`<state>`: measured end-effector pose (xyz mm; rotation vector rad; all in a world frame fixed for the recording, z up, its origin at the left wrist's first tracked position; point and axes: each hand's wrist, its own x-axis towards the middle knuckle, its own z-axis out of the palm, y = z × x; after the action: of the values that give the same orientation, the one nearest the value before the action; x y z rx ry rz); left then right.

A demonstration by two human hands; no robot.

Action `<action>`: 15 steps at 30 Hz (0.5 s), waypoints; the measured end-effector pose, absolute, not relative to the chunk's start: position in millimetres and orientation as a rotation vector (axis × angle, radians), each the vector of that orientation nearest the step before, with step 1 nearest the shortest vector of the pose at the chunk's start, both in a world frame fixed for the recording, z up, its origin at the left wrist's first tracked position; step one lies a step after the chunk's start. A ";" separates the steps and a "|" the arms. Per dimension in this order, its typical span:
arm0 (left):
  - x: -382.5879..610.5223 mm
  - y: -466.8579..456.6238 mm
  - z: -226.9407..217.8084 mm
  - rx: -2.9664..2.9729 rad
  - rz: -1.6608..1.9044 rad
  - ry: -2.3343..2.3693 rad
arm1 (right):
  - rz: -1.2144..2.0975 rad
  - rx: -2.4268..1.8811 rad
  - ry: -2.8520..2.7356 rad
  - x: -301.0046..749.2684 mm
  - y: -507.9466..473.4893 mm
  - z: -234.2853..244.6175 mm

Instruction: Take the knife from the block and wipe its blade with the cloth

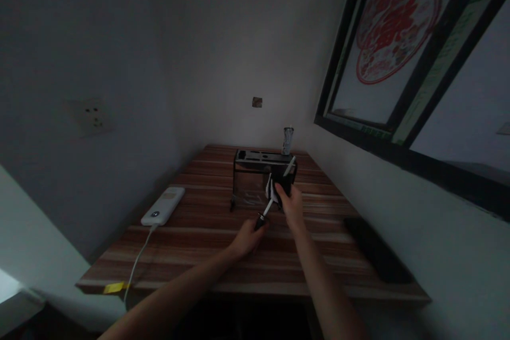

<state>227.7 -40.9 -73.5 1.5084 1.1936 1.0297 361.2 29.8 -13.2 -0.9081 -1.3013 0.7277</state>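
My left hand (247, 237) is closed round the black handle of a long, thin tool (268, 208) with a pale, narrow shaft. Whether it is a blade or a round rod I cannot tell. The tool slants up and to the right, its tip showing above the cloth. A black and white cloth (281, 185) is wrapped about the middle of the shaft, pinched in my right hand (294, 204). Just behind the hands stands a dark metal rack (261, 156) with slots in its top. A shiny upright piece (287, 141) rises at its right end.
On the left of the wood-grain table (211, 255) lies a white device (164, 206) with a cable (138, 261) hanging over the front edge. A flat black object (376, 247) rests at the right. Walls close in on both sides, with a window (382, 37) at right.
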 end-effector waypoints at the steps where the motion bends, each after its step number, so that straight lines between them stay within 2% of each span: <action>1: 227.7 -40.8 -73.3 1.505 1.038 1.193 | 0.738 -0.914 -1.325 359.1 26.1 -15.6; 15: 228.0 -41.5 -70.9 1.466 1.102 1.211 | 0.885 -0.884 -1.543 346.5 -2.2 -41.7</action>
<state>228.0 -41.5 -70.9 1.4660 1.2108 1.1023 346.5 -2.2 -41.7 -0.8835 -1.5426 0.8845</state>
